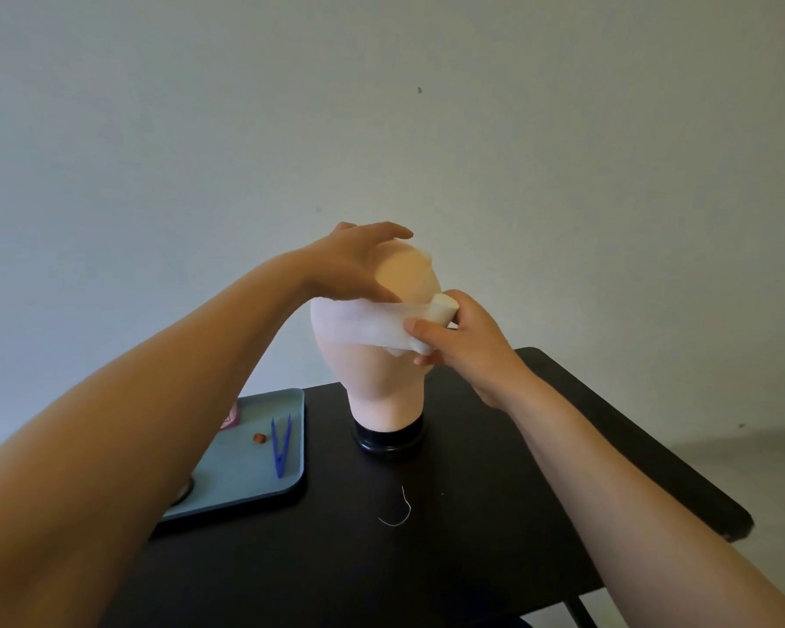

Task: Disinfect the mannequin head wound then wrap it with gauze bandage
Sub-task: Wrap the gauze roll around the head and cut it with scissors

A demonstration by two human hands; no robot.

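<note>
Two hands are reaching in, one left hand (354, 260) and one right hand (463, 342). One mannequin head (381, 378) is standing on one black counter (472, 514). One white gauze roll (445, 310) is showing beside the head. One blue-grey tray (245, 487) is lying on the counter, carrying one pair of blue tweezers (281, 446), one small reddish ball (258, 438) and one pink item (231, 419), partly hidden. One loose white thread (399, 514) is lying on the counter.

Black table (472, 537) fills the lower field. A grey-blue tray (241, 473) lies on it at 8 o'clock. A curled white thread (409, 507) rests on the tabletop at 6 o'clock, apart from the tray. The pale wall (155, 129) behind bears a dark speck (419, 90) at 12 o'clock.
</note>
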